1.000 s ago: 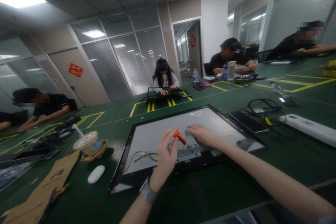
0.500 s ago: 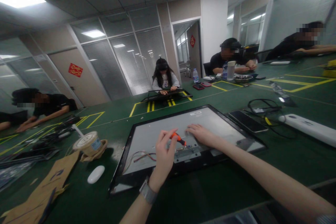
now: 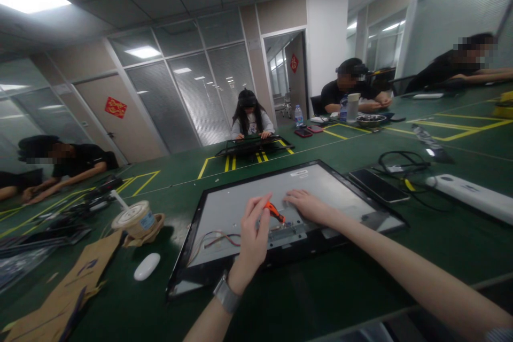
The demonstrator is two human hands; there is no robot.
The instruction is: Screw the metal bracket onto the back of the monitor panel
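Fingers (image 3: 256,206) of the left hand (image 3: 252,232) pinched a slim orange-and-black tool (image 3: 276,212), slanting toward four o'clock over a flat grey black-framed panel (image 3: 236,189); the flattened right hand (image 3: 311,207) lay nearby at three.

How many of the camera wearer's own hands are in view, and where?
2. The left hand holds an orange tool over the flat panel; the right hand rests on the panel, right of the tool. Neither is hidden.

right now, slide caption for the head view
Right hand resting on a black-framed panel, left hand holding an orange tool over it.
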